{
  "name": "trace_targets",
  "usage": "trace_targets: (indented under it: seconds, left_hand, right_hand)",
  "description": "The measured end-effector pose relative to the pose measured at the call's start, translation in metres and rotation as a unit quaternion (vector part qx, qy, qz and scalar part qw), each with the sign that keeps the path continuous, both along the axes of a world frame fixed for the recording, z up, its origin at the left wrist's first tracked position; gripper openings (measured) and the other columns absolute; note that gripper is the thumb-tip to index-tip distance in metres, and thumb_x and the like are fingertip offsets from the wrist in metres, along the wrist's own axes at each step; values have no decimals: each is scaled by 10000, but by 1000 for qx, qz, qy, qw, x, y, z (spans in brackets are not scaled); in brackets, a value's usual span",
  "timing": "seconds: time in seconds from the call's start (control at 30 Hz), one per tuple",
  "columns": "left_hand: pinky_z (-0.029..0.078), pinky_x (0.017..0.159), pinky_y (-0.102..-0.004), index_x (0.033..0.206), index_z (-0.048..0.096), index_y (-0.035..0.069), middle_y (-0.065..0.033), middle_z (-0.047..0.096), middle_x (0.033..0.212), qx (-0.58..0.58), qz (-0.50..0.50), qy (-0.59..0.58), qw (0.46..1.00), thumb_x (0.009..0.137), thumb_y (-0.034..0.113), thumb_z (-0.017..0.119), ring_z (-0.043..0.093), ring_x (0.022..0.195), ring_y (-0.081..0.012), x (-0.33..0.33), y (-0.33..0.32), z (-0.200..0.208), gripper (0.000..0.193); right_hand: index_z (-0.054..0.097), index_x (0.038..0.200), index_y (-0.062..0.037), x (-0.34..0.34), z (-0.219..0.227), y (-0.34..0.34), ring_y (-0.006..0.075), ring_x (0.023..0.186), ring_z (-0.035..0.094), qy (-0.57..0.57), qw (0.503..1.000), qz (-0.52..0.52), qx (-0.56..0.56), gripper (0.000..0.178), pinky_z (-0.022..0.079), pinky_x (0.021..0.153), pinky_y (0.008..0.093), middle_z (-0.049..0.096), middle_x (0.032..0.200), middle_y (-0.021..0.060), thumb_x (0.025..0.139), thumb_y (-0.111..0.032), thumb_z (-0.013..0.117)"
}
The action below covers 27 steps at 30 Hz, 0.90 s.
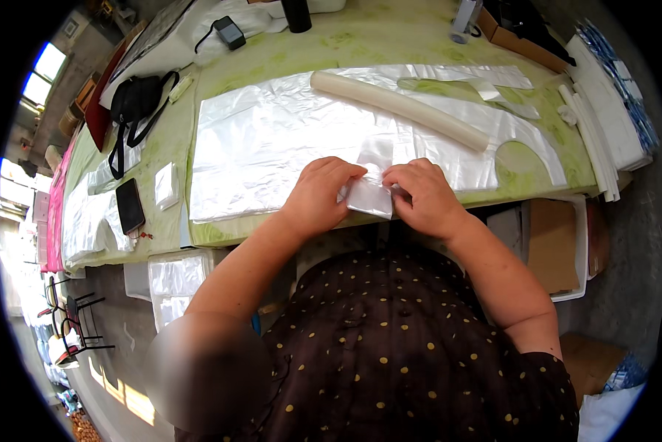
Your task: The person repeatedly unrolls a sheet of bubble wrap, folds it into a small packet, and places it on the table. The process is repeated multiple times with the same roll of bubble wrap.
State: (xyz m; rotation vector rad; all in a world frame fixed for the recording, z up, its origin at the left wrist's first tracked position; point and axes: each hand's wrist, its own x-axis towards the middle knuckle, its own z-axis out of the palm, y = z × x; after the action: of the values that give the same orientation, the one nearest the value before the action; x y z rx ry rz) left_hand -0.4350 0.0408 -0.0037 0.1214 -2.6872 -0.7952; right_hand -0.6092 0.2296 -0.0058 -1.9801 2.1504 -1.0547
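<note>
At the table's near edge, a small folded packet of clear plastic (369, 200) is between my hands. My left hand (318, 191) pinches its left side with thumb and fingers, while my right hand (427, 197) grips the right side with bent fingers. Beneath and beyond the hands lie large flat translucent plastic sheets (253, 136), shaped like aprons, with a rounded cut-out and strap-like strips at the right end. Across them, beyond my right hand, a long pale roll or tube (401, 109) rests at a slant. My fingers partly cover the packet.
On the green patterned table (346, 48), a black phone (130, 206), a black strapped bag (132, 102) and small folded packets (166, 186) lie left. White tubs (583, 254) stand below the edge. A dark cylinder (296, 15) and a cardboard box (524, 46) are at the back.
</note>
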Motion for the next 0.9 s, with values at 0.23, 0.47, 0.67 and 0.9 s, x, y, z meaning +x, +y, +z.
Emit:
trace_targets:
  seconds: [0.23, 0.47, 0.67, 0.9]
  left_hand:
    - [501, 856, -448, 1238, 605, 27, -93, 728, 881, 7, 159, 18, 987, 880, 152, 711, 683, 877, -313, -14, 13, -6, 394]
    - [443, 976, -464, 1498, 410, 14, -107, 694, 1086, 47, 193, -28, 980, 873, 188, 698, 636, 1034, -303, -21, 17, 0, 709]
    - [202, 1209, -602, 1558, 425, 148, -126, 434, 1561, -204, 111, 38, 972, 923, 331, 629, 341, 1482, -359, -23, 22, -7, 691]
    - [171, 1207, -662, 1510, 492, 177, -94, 389, 1616, -173, 91, -80, 977, 937, 395, 609, 289, 1514, -379, -29, 25, 1, 623]
  right_hand:
    - [699, 855, -63, -4, 4, -15, 344, 898, 599, -54, 995, -69, 37, 128, 487, 822, 443, 669, 906, 115, 813, -183, 689]
    - [679, 749, -60, 2, -4, -24, 351, 882, 599, 18, 986, -145, 77, 182, 495, 796, 461, 633, 855, 131, 815, -228, 660]
    - [666, 779, -66, 4, -1, -23, 348, 897, 599, 22, 985, -147, 86, 153, 491, 800, 463, 631, 885, 132, 794, -218, 660]
    - [622, 1281, -77, 3, 17, -27, 370, 1122, 624, -82, 974, -174, 121, 508, 502, 950, 474, 698, 1136, 171, 809, -256, 680]
